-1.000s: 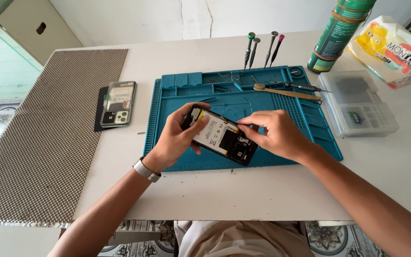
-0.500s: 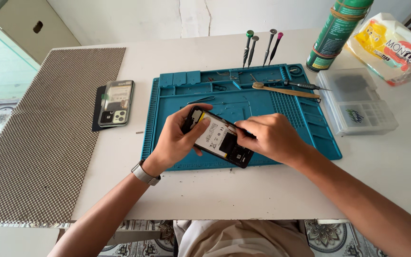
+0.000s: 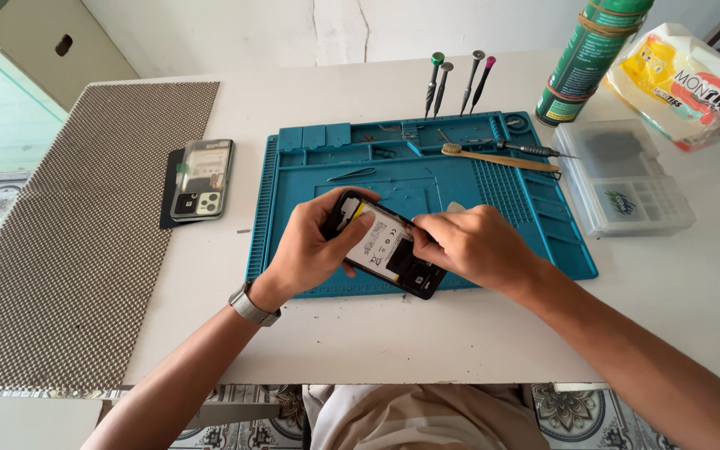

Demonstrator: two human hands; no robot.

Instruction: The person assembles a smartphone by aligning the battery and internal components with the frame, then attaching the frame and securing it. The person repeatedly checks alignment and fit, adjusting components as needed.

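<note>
An opened smartphone (image 3: 385,247) with its back off and a white battery showing lies tilted over the teal repair mat (image 3: 535,218). My left hand (image 3: 314,246) grips its upper left end, thumb on the top edge. My right hand (image 3: 470,243) rests on the phone's right side, fingertips pinched at the battery's edge; whether it holds a small tool is hidden. A metal watch sits on my left wrist.
A removed phone back cover (image 3: 202,179) lies left of the mat. Several screwdrivers (image 3: 457,82) stand at the mat's back edge; a wooden toothbrush (image 3: 497,157) and tweezers (image 3: 352,174) lie on it. A clear parts box (image 3: 627,179), green spray can (image 3: 589,54), tissue pack (image 3: 685,79), grey mesh mat (image 3: 68,225).
The phone and both hands have stayed in nearly the same place. My right fingers have shifted slightly along the battery's edge.
</note>
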